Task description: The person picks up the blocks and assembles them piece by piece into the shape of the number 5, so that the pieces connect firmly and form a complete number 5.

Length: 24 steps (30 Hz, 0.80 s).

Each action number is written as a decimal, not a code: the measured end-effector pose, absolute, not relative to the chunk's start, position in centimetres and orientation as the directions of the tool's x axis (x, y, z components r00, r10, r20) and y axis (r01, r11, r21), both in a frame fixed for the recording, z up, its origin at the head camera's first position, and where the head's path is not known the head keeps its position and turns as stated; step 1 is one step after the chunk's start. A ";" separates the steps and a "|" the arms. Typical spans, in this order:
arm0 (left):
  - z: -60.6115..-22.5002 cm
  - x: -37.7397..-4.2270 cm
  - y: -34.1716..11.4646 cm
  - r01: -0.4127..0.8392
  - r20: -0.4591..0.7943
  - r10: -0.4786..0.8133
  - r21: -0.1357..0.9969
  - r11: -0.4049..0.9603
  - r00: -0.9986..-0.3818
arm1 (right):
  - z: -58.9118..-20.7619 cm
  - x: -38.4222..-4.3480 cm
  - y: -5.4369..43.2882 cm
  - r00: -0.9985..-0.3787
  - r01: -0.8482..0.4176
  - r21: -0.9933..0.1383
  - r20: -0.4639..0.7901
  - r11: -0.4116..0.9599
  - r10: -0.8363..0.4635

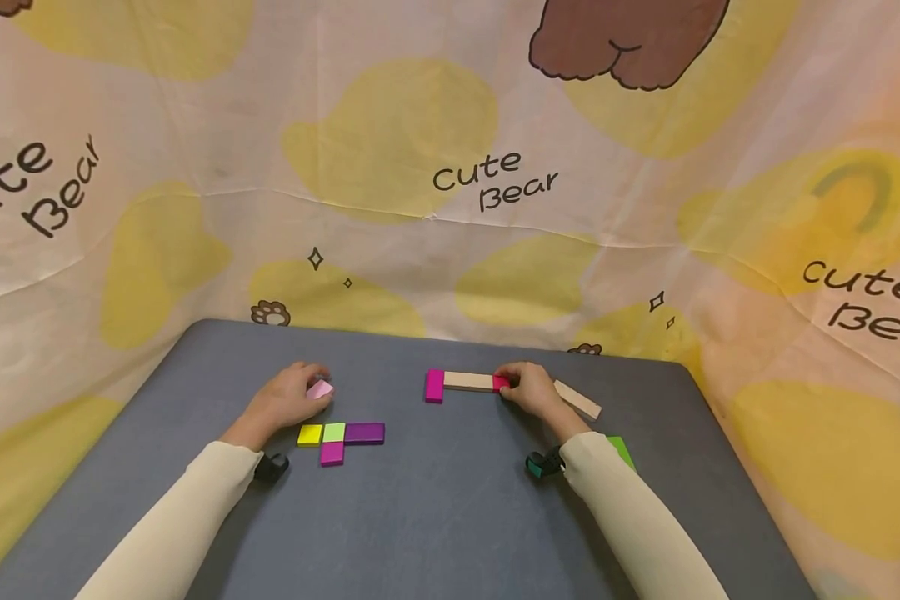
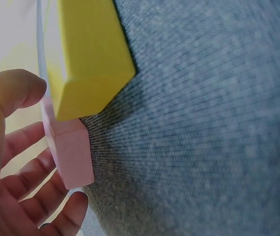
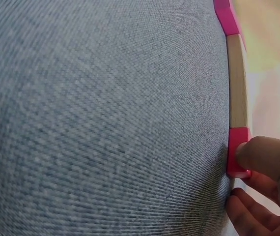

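My left hand [image 1: 288, 398] is loosely around a light pink block [image 2: 73, 155] that rests on the table. In the left wrist view its fingers spread behind the block, and the thumb appears apart from it. Nearby, a yellow block [image 1: 310, 435], a pale green block [image 1: 333, 432] and a purple block [image 1: 364, 433] form a row, with a magenta block [image 1: 332, 453] below the green one. My right hand [image 1: 531, 389] pinches a small red block [image 3: 238, 152] against the end of a wooden plank [image 1: 468, 382]. A magenta block [image 1: 434, 386] stands across the plank's other end.
Another wooden plank [image 1: 578, 400] lies slanted beyond the right wrist. A green block [image 1: 621, 452] is partly hidden by the right sleeve. The grey table [image 1: 420, 525] meets printed cloth walls [image 1: 390, 250] at its back and sides.
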<state>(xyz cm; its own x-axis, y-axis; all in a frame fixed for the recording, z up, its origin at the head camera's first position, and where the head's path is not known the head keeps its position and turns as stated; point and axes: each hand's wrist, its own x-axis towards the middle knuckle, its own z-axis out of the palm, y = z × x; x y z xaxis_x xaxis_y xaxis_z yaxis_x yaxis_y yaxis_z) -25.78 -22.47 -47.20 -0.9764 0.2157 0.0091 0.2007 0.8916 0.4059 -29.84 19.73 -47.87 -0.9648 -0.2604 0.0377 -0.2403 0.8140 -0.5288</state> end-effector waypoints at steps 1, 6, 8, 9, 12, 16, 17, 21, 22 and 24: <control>-47.2 -25.8 -22.5 0.196 0.007 0.212 0.410 0.891 -0.977 | -47.9 -29.9 19.7 -0.966 -0.234 -0.529 0.031 0.816 -0.257; -47.5 -26.0 -22.5 0.180 0.002 0.197 0.421 0.889 -0.980 | -48.1 -30.0 19.7 -0.970 -0.216 -0.522 0.016 0.825 -0.244; -47.6 -26.0 -22.5 0.171 0.003 0.188 0.424 0.889 -0.982 | -48.0 -29.9 19.6 -0.970 -0.215 -0.519 0.018 0.827 -0.241; -47.6 -26.0 -22.5 0.164 0.004 0.179 0.426 0.890 -0.984 | -48.0 -29.9 19.6 -0.970 -0.215 -0.522 0.019 0.826 -0.240; -47.6 -25.9 -22.5 0.165 0.013 0.177 0.437 0.884 -0.984 | -47.9 -29.7 19.6 -0.969 -0.222 -0.523 0.024 0.823 -0.246; -47.4 -25.8 -22.3 0.157 0.026 0.163 0.453 0.878 -0.986 | -47.9 -29.7 19.6 -0.968 -0.228 -0.525 0.029 0.820 -0.250; -47.4 -25.8 -22.2 0.149 0.028 0.153 0.457 0.877 -0.988 | -47.9 -29.7 19.6 -0.968 -0.227 -0.526 0.031 0.820 -0.248; -47.3 -25.7 -21.8 0.112 0.031 0.110 0.476 0.873 -0.993 | -48.0 -29.7 19.6 -0.970 -0.221 -0.532 0.030 0.818 -0.242; -47.2 -25.6 -21.6 0.105 0.036 0.100 0.482 0.870 -0.994 | -48.0 -29.7 19.6 -0.969 -0.222 -0.532 0.030 0.817 -0.244; -47.1 -25.6 -21.3 0.101 0.051 0.087 0.490 0.866 -0.995 | -48.0 -29.8 19.7 -0.968 -0.227 -0.534 0.032 0.814 -0.249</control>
<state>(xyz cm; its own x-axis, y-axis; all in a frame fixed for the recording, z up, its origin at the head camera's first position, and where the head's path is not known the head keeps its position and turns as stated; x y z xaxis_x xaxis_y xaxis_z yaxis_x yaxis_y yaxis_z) -25.56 -21.35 -47.13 -0.9949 0.0870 0.0513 0.1010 0.8660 0.4898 -29.81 19.66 -47.97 -0.9680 -0.2489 0.0320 -0.2271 0.8144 -0.5341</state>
